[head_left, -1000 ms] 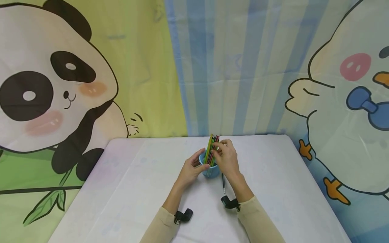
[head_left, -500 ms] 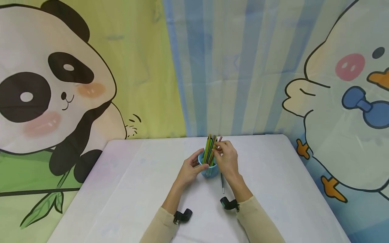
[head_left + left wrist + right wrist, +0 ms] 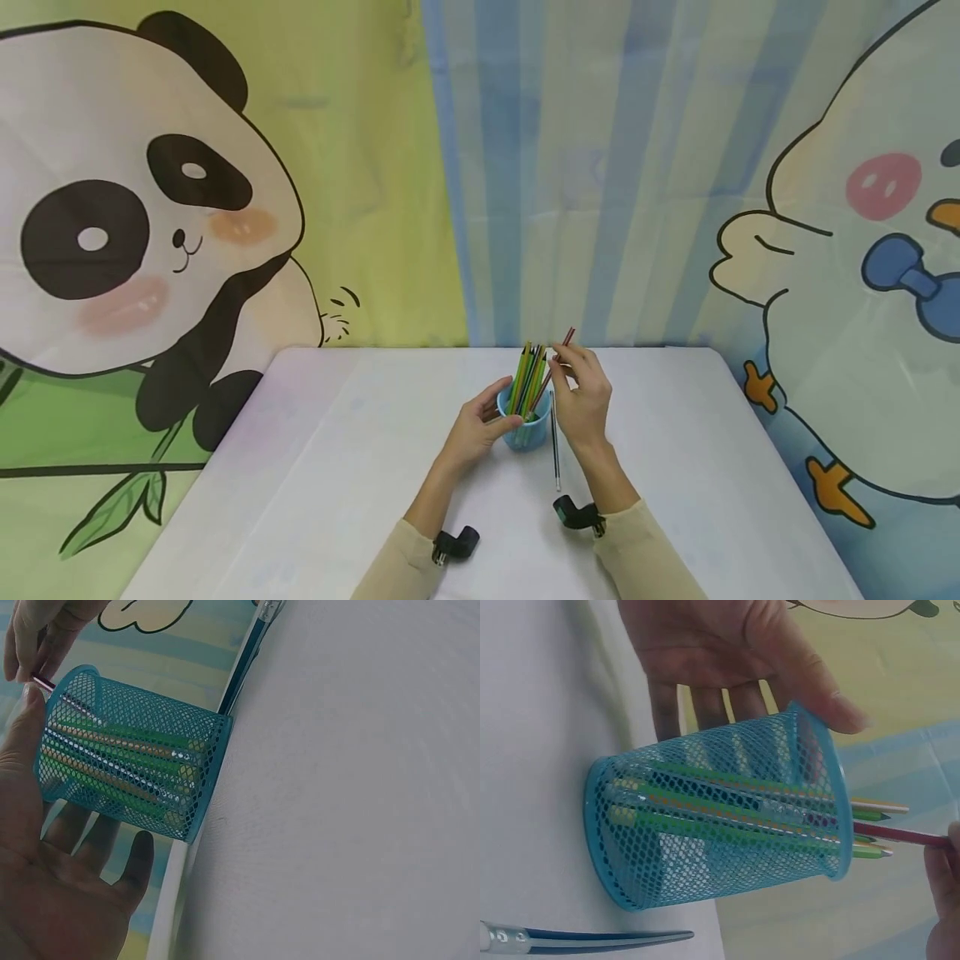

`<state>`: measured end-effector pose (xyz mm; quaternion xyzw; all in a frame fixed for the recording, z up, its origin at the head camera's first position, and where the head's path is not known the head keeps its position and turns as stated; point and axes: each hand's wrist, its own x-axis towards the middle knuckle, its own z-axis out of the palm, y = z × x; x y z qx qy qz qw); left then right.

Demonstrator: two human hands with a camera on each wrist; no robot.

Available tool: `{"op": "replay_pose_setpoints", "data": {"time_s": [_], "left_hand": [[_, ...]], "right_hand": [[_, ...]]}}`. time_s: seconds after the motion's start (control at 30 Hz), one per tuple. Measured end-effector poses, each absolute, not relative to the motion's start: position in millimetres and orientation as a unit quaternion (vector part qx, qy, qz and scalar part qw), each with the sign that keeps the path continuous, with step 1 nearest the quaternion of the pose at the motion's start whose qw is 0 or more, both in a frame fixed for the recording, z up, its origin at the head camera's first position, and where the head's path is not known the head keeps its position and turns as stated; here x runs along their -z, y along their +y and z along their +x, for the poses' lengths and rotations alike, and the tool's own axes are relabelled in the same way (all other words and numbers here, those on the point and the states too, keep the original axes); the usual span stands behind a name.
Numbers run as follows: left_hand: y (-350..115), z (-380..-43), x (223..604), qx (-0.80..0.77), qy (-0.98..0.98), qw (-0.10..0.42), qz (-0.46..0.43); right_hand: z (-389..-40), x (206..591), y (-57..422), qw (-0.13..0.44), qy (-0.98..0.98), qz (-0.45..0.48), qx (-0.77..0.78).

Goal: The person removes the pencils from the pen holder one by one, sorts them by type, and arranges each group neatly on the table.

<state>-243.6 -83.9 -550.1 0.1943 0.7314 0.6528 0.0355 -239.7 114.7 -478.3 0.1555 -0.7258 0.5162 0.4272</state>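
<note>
A light-blue mesh pencil cup [image 3: 527,438] stands upright on the white table, with several green, yellow and dark pencils [image 3: 528,379] inside. My left hand [image 3: 472,429] holds the cup from the left, thumb at the rim and fingers round its far side. Between thumb and fingertips, my right hand [image 3: 585,398] pinches a dark red pencil [image 3: 900,834] by its upper part. That pencil leans to the right, its lower part inside the cup. Just right of the cup, a dark blue pencil [image 3: 556,450] with a silvery end lies on the table.
The white tabletop [image 3: 337,483] reaches back to a printed curtain [image 3: 555,167] with a panda on the left and a white bird on the right. A small black wrist camera [image 3: 456,545] sits on my left wrist, another black camera [image 3: 576,512] on my right.
My right hand has drawn the red pencil up and right, away from the bunch, so it tilts outward. My left hand keeps its hold on the cup. The head view has shifted slightly.
</note>
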Motion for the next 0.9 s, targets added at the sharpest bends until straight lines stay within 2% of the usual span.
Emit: {"op": "replay_pose_setpoints", "data": {"time_s": [0.13, 0.4, 0.53, 0.9], "left_hand": [[-83, -242, 552, -0.655, 0.728, 0.042, 0.196], [-82, -242, 552, -0.657, 0.728, 0.042, 0.195], [-81, -242, 553, -0.658, 0.723, 0.054, 0.203], [-85, -243, 554, -0.659, 0.722, 0.045, 0.205]], "right_hand": [[-238, 474, 117, 0.453, -0.687, 0.163, -0.544], [-226, 456, 120, 0.451, -0.648, 0.160, -0.593], [-227, 459, 130, 0.457, -0.618, 0.134, -0.626], [-220, 473, 149, 0.378, -0.629, 0.135, -0.666]]}}
